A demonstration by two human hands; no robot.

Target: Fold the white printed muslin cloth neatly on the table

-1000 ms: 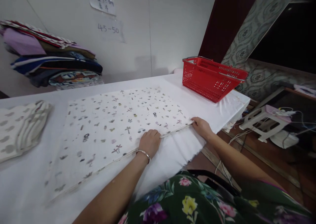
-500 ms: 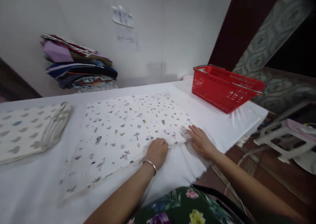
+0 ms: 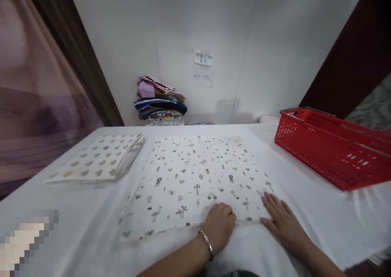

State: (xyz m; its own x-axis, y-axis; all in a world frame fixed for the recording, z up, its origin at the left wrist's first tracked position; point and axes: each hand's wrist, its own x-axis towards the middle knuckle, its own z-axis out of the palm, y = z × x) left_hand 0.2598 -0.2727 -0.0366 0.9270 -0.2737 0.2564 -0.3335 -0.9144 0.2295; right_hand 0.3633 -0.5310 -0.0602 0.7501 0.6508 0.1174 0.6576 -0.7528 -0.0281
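A thin white cloth (image 3: 189, 175) printed with palm trees, flamingos and rainbows lies spread flat on the white-covered table. At its near edge, right of the middle, my left hand (image 3: 219, 224) has its fingers curled down on the fabric; the fingertips are hidden. A silver bangle circles that wrist. My right hand (image 3: 282, 220) lies flat over the near right corner of the cloth, fingers stretched out. To the left sits a folded cream cloth (image 3: 94, 157) with grey mouse-head-like spots, apart from both hands.
A red plastic basket (image 3: 330, 150) with metal handles stands at the table's right side. Behind the far edge is a stack of folded fabrics (image 3: 160, 100), near paper notes (image 3: 202, 67) on the wall. A pinkish curtain (image 3: 39, 93) hangs at left. A pixelated patch covers the lower left.
My view has swung left, so the cloth and basket appear farther right. My right hand has flattened onto the cloth's corner; my left hand stays at the near edge.
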